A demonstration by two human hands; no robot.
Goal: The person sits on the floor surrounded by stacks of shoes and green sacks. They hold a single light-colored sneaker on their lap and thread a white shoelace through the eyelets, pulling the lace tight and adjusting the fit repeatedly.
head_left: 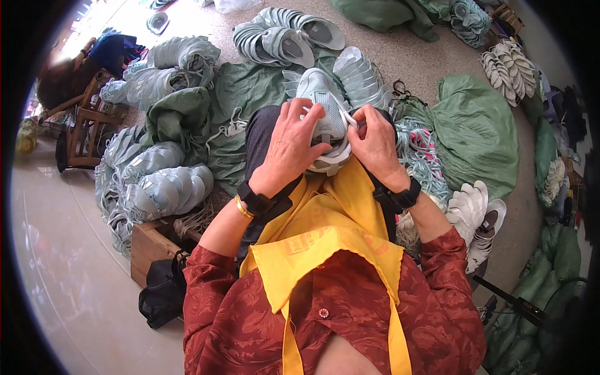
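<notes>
A pale grey shoe upper point(321, 94) with a perforated tongue lies between my knees, its toe pointing away from me. My left hand point(289, 140) grips its left edge, fingers bent over the side and thumb set apart near the opening. At the right edge, my right hand point(376, 142) is closed, thumb and forefinger pinching a white shoelace point(350, 120). The exact ends of the lace are hidden by my fingers. Under the shoe hangs my yellow apron point(340, 200).
Stacked pale uppers point(169, 187) lie at the left beside a wooden box point(150, 250); another stack point(284, 37) lies ahead. Green sacks point(472, 131) and a bundle of laces point(422, 150) are on the right, with white uppers point(469, 209) nearer. A wooden chair point(87, 128) stands far left.
</notes>
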